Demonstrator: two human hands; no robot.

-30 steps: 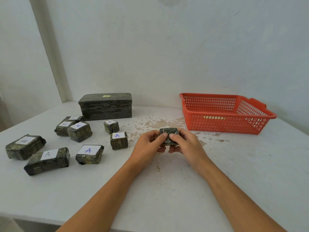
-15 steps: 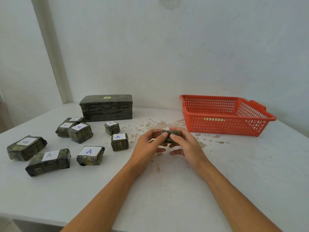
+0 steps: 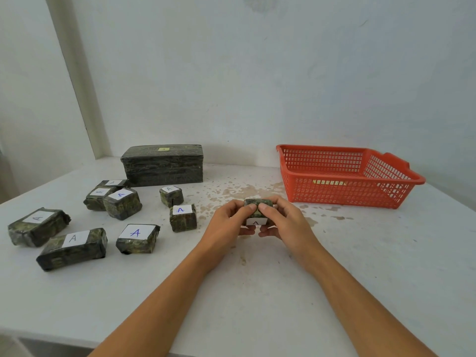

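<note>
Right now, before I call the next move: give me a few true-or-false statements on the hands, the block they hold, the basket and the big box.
1. The left hand and the right hand both grip the small wrapped block. True.
2. That block lies in the red basket. False: the hands hold it outside the basket, to its left.
3. The block's white label faces the camera. True.
4. The large dark box stands right of the basket. False: it stands left of it.
5. The loose labelled blocks lie left of the hands. True.
</note>
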